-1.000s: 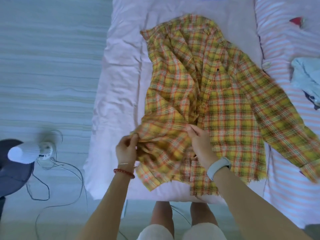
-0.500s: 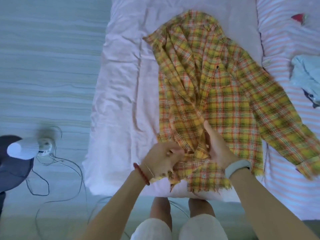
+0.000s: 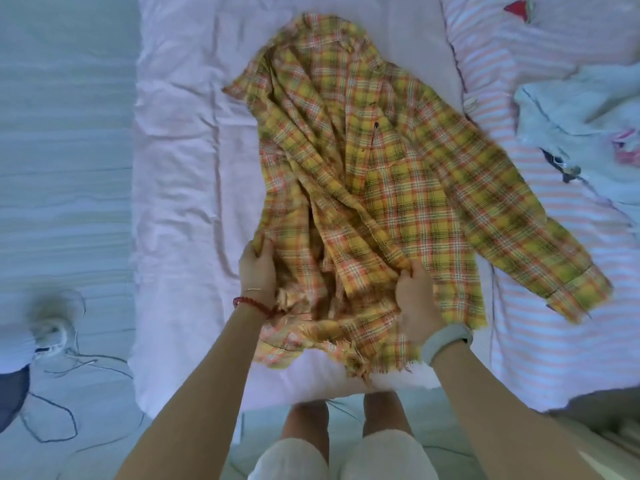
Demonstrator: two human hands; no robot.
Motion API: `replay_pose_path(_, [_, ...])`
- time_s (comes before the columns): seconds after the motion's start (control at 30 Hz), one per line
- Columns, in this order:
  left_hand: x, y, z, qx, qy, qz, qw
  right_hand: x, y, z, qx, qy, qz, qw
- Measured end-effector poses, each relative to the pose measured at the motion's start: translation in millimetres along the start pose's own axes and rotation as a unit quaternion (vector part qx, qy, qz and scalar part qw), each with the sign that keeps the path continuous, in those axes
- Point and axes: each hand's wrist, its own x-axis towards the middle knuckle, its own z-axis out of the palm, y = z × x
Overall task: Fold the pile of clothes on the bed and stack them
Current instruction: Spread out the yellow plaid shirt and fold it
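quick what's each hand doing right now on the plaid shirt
Left hand: grips the plaid shirt at its left edge.
Right hand: pinches a shirt fold near the hem.

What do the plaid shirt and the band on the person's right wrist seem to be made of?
Plaid shirt: woven cloth, likely cotton flannel, matte; it wrinkles softly and its hem is frayed. Wrist band: smooth grey, probably silicone or rubber; no weave shows. Both hands, left hand and right hand, grip the shirt.
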Motion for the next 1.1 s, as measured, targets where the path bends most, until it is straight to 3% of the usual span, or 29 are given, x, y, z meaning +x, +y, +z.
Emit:
replay_pose_path(0.07, [5, 12, -28, 0.004, 0.068, 0.043, 0.997, 0, -6, -6, -0.005, 0.020, -0.043, 0.999])
replay_pose_path(0.17, [17, 25, -70, 0.099, 0.168, 0.068, 0.978, -4, -6, -6, -0.036, -0.033, -0.104, 0.993])
replay_pose_path(0.27, [36, 20, -91, 0.165, 0.212, 0.030, 0.963, -4, 9, 7, -0.101, -0.069, -0.090, 0.988])
replay_pose_path(0.33, [30, 14, -91, 0.207, 0.221, 0.075, 0.950, -6, 21, 15, -0.099, -0.066, -0.041, 0.992])
replay_pose_path(0.43, [-2, 2, -72, 0.235, 0.141, 0.269, 0.923, -11, 38, 19, -0.041, -0.033, 0.059, 0.997])
replay_pose_path(0.53, [-40, -10, -45, 0.294, 0.020, 0.475, 0.829, -20, 49, 22, -0.023, -0.005, 0.070, 0.997])
replay_pose_path(0.6, [-50, -15, -31, 0.382, -0.046, 0.521, 0.762, -21, 55, 23, -0.001, 0.005, 0.049, 0.999])
replay_pose_path(0.67, [-46, -17, -26, 0.517, -0.083, 0.426, 0.738, -22, 51, 22, 0.024, 0.003, 0.019, 1.000])
replay_pose_path(0.73, [-31, -20, -33, 0.588, -0.053, 0.290, 0.753, -23, 44, 17, 0.052, -0.042, -0.009, 0.998])
replay_pose_path(0.83, [-11, -20, -62, 0.583, 0.034, 0.174, 0.793, -31, 33, 4, 0.095, -0.235, -0.049, 0.966])
replay_pose_path(0.9, [-5, -24, -79, 0.582, 0.069, 0.146, 0.797, -34, 33, -4, 0.036, -0.280, -0.061, 0.957])
replay_pose_path(0.97, [-10, -32, -85, 0.579, 0.088, 0.188, 0.788, -33, 44, -8, -0.029, -0.187, -0.071, 0.979])
replay_pose_path(1.03, [-21, -39, -79, 0.575, 0.080, 0.224, 0.783, -27, 61, -9, -0.026, -0.010, -0.065, 0.998])
replay_pose_path(1.1, [-32, -42, -67, 0.569, 0.049, 0.179, 0.801, -16, 75, -13, -0.057, 0.086, -0.063, 0.993])
